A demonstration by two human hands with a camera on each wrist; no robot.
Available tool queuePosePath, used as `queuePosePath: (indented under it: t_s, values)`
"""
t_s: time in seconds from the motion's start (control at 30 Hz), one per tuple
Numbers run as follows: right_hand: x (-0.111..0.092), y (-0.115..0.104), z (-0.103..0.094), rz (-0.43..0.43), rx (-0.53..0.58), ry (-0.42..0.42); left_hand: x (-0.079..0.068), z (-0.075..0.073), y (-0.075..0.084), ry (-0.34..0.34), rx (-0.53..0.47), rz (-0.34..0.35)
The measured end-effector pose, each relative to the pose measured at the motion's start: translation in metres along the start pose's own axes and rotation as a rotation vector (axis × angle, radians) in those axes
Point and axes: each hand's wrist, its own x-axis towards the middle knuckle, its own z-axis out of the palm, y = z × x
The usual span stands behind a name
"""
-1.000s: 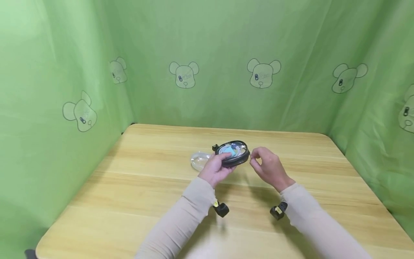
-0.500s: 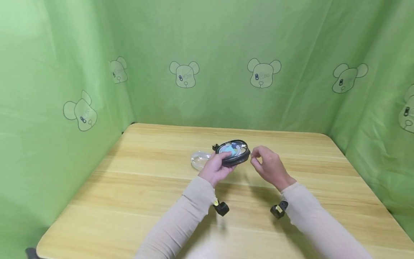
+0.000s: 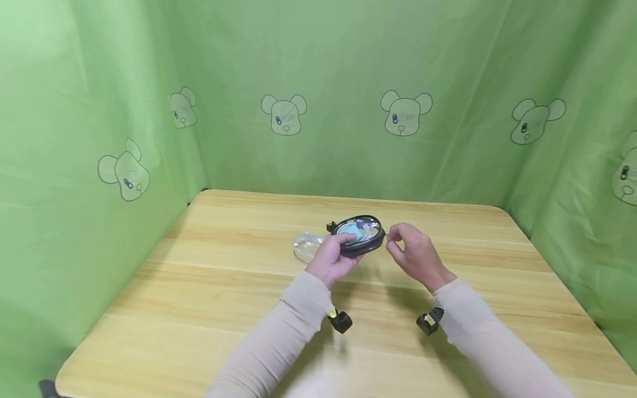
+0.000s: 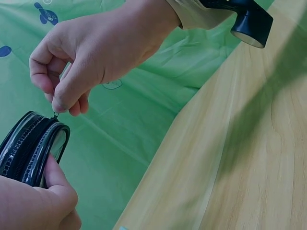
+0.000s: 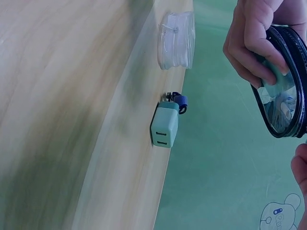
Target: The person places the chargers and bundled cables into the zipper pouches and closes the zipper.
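Observation:
In the head view my left hand (image 3: 334, 261) holds an oval black zip case (image 3: 362, 247) above the table, thumb on its clear window. A white cable and a light blue piece show through the window. My right hand (image 3: 415, 254) pinches the small zipper pull (image 4: 56, 115) at the case's right end, as the left wrist view shows up close. Along the case's side the zipper teeth run together there. The right wrist view has the left fingers (image 5: 254, 52) spread over the window, while only part of the right hand shows at the lower corner.
On the wooden table (image 3: 224, 309) lies a clear plastic case (image 3: 304, 247), left of the black one. A pale green two-port charger (image 5: 165, 124) sits near it, with a dark blue strap (image 5: 181, 101) at its end. Green curtains (image 3: 343, 160) enclose the table's back and sides.
My right hand has shifted very slightly up and to the right, still pinching the zipper pull. The left hand and the black case have stayed almost still.

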Motion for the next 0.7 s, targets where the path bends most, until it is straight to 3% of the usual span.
queuePosePath:
  t_s: [0.7]
  values:
    - [0.0015, 0.0002, -0.0051, 0.052, 0.016, -0.008, -0.0024, 0.0014, -0.0001, -0.031, 0.012, -0.016]
